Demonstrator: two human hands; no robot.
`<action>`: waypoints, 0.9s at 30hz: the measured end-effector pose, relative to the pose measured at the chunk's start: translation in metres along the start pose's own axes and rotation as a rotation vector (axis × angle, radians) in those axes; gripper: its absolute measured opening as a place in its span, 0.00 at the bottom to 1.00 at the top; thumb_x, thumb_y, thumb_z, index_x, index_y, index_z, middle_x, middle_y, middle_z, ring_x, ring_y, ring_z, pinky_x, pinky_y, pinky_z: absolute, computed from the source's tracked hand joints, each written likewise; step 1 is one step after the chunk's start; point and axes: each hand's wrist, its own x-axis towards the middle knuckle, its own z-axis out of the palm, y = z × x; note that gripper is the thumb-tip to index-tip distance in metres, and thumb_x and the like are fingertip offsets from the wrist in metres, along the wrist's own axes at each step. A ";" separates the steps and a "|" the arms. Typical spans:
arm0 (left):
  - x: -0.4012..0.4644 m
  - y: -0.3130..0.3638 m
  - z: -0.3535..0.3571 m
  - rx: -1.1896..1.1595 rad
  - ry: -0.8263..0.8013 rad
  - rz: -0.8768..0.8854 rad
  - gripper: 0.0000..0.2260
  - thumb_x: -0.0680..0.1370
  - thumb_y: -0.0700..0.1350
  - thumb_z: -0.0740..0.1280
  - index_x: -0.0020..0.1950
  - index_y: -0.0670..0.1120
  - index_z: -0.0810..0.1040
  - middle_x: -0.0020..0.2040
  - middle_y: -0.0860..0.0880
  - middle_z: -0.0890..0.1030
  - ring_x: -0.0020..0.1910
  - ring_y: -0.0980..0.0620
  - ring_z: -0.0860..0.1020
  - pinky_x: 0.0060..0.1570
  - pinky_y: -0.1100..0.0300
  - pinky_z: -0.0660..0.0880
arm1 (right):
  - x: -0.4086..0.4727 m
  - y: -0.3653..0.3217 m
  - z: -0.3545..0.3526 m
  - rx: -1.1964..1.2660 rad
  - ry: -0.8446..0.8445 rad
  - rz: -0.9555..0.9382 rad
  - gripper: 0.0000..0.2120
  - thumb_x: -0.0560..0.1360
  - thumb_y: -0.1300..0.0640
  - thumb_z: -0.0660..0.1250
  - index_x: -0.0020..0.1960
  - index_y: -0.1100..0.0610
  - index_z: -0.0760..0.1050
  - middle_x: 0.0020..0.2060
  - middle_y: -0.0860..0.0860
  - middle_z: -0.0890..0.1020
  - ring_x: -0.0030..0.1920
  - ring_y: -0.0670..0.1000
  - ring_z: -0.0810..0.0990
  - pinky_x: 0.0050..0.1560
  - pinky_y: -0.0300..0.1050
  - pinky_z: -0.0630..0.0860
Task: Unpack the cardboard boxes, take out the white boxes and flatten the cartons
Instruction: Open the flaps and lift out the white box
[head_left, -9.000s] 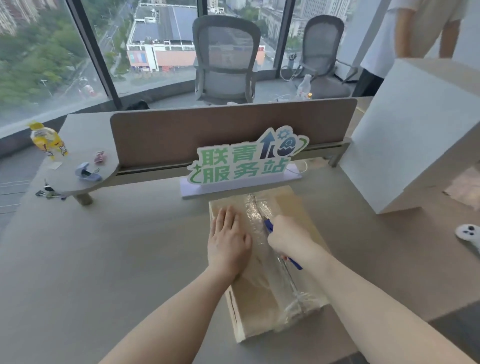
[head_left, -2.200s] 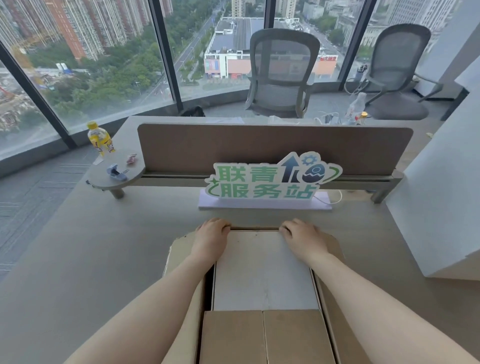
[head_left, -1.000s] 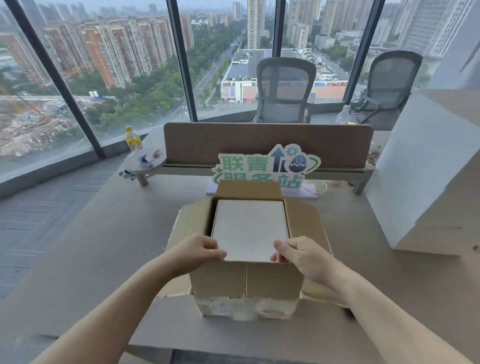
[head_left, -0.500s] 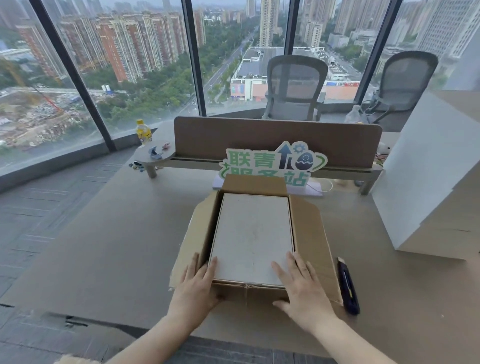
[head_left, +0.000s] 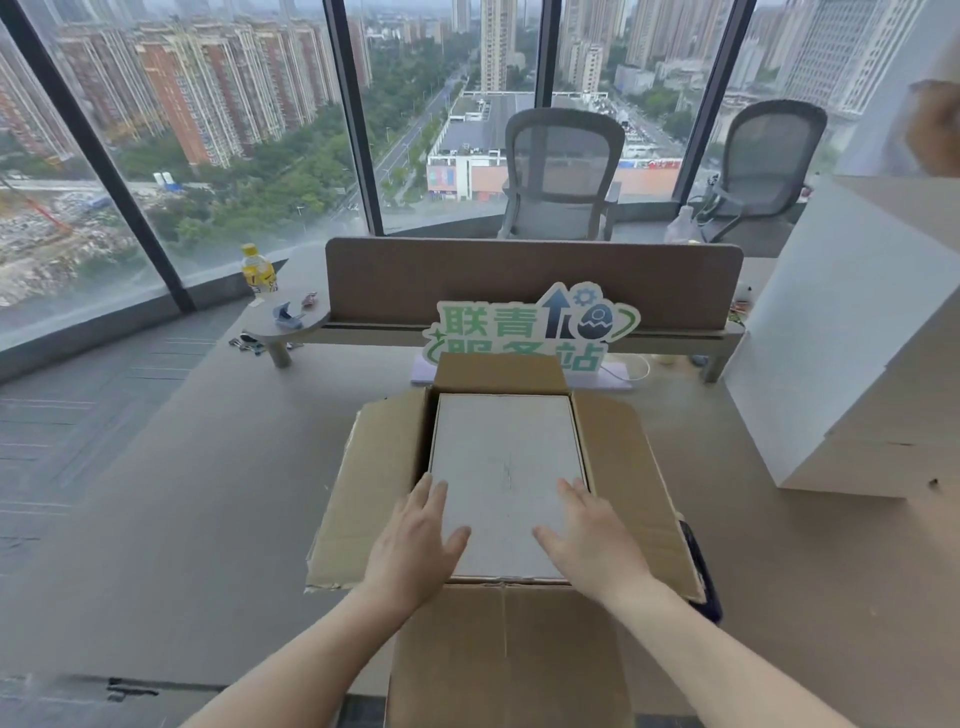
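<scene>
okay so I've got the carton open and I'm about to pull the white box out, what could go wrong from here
1. The white rectangular box fills the brown cardboard carton nearly wall to wall, so the left hand and right hand, lying flat on top, may find little room to get fingers down its sides.
2. The carton's near end hangs past the grey desk edge; a pull could tip it off.
3. The dark blue utility knife lies beside the right flap and could get knocked.

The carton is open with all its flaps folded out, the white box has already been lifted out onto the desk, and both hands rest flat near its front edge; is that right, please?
Not quite. In the head view the white box sits inside the open carton, not out on the desk. The rest holds: the flaps are folded out, and the left hand and right hand lie flat near its front edge.
</scene>
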 end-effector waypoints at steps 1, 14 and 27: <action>0.009 0.005 -0.004 -0.014 -0.030 -0.046 0.28 0.81 0.56 0.58 0.78 0.45 0.58 0.78 0.46 0.60 0.75 0.47 0.61 0.70 0.53 0.63 | 0.009 -0.004 -0.004 0.056 -0.039 0.094 0.29 0.77 0.45 0.60 0.74 0.57 0.62 0.72 0.57 0.67 0.69 0.59 0.68 0.68 0.51 0.67; 0.052 0.002 -0.004 -0.169 -0.157 -0.369 0.18 0.78 0.52 0.61 0.60 0.39 0.72 0.47 0.46 0.80 0.44 0.46 0.78 0.40 0.56 0.73 | 0.045 -0.036 -0.007 0.061 -0.095 0.489 0.32 0.75 0.55 0.58 0.76 0.67 0.55 0.70 0.62 0.68 0.69 0.62 0.63 0.64 0.50 0.67; 0.075 0.017 -0.014 -0.110 -0.243 -0.462 0.30 0.79 0.60 0.58 0.71 0.39 0.62 0.64 0.44 0.76 0.61 0.43 0.76 0.56 0.55 0.73 | 0.059 -0.037 -0.024 0.079 -0.226 0.502 0.14 0.70 0.60 0.56 0.53 0.59 0.74 0.49 0.54 0.79 0.39 0.53 0.74 0.36 0.41 0.67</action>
